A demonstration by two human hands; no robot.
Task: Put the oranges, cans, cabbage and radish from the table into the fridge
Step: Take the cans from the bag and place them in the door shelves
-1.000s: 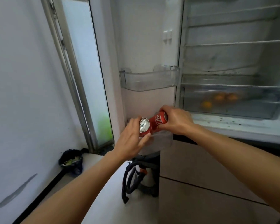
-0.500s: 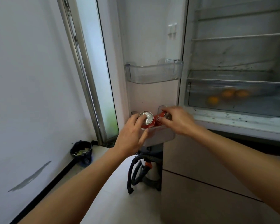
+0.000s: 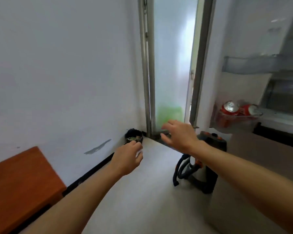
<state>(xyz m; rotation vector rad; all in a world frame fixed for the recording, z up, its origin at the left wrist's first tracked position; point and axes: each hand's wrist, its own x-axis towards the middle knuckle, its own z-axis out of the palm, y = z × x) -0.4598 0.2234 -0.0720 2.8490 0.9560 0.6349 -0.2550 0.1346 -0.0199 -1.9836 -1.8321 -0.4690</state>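
Observation:
Two red cans, one [image 3: 229, 108] and the other [image 3: 249, 110], stand side by side in the lower clear door bin [image 3: 235, 123] of the open fridge door at the right. Both my hands are away from them, out over the floor. My left hand [image 3: 128, 157] has loosely curled fingers and holds nothing. My right hand [image 3: 178, 134] is spread with fingers apart and is empty. The oranges, cabbage and radish are not in view.
A brown wooden table corner [image 3: 20, 181] shows at lower left. A small vacuum with a dark hose [image 3: 200, 169] stands on the floor below the fridge door. A black bag [image 3: 134, 135] sits in the corner by a frosted glass door [image 3: 171, 65].
Both hands let go of the cans, which now stand in the lower door bin, and pulled back. The view swung left, away from the fridge, toward the wall and table.

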